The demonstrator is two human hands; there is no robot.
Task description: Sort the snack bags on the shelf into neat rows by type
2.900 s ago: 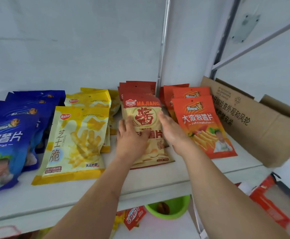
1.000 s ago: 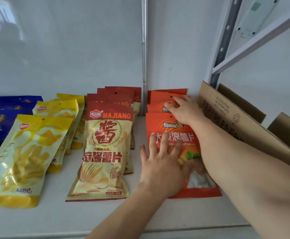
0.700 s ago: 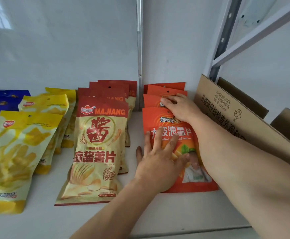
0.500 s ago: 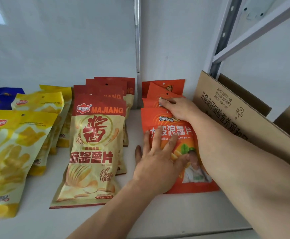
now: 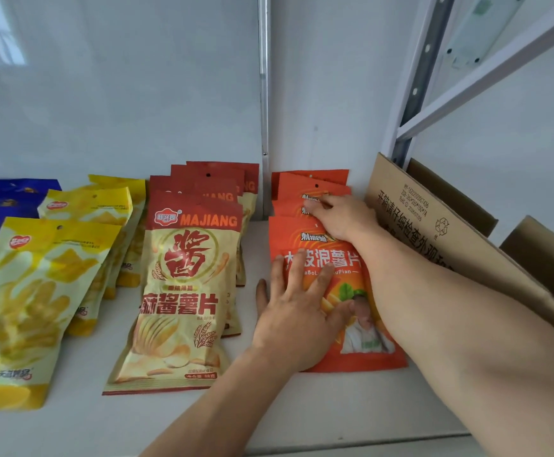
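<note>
Snack bags lie in rows on a white shelf [image 5: 81, 420]. At the right is a row of orange bags; my left hand [image 5: 297, 313] presses flat with spread fingers on the front orange bag [image 5: 364, 354]. My right hand [image 5: 341, 217] rests with straight fingers on the orange bags behind it [image 5: 293, 196]. Left of these runs a row of red-and-cream MAJIANG bags [image 5: 183, 291], then yellow bags [image 5: 35, 301], then blue bags [image 5: 2, 199] at the far left.
A brown cardboard box [image 5: 434, 225] with open flaps stands against the right end of the shelf, close to my right forearm. A metal upright [image 5: 264, 94] runs up the white back wall between the red and orange rows. A shelf post [image 5: 424, 77] rises at the right.
Both hands moved from the MAJIANG row to the orange row. Over the last second they stay put: left flat on the front orange bag, right on the back ones, which shifted slightly.
</note>
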